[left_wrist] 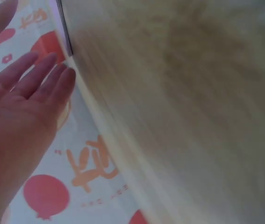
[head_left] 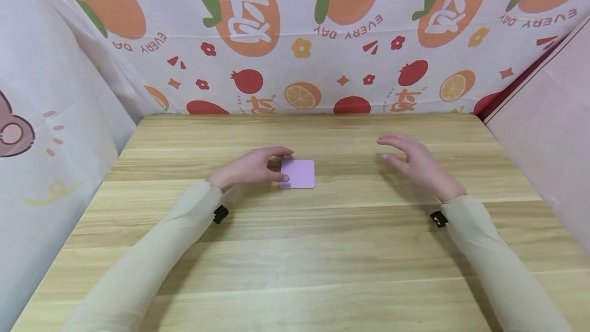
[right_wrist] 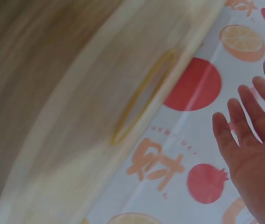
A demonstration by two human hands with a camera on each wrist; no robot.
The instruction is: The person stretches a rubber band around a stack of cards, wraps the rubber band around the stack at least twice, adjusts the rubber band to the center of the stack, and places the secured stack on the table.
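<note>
A flat light-purple square [head_left: 301,174] with rounded corners is near the middle of the wooden table in the head view. My left hand [head_left: 252,167] is at its left side with thumb and fingers apart. The thumb tip overlaps the square's near left corner; I cannot tell whether it touches. In the left wrist view the fingers of the left hand [left_wrist: 25,100] look straight, and the square [left_wrist: 60,23] shows as a thin slab at the top. Farther right, my right hand [head_left: 421,165] hovers over the table, holding nothing, its fingers spread in the right wrist view.
The wooden table [head_left: 295,260] ends at a fruit-print curtain [head_left: 286,73] at the back. A white curtain [head_left: 50,132] hangs at the left, a pale panel [head_left: 548,111] at the right. A yellow-rimmed oval [right_wrist: 144,98] appears on the table in the right wrist view.
</note>
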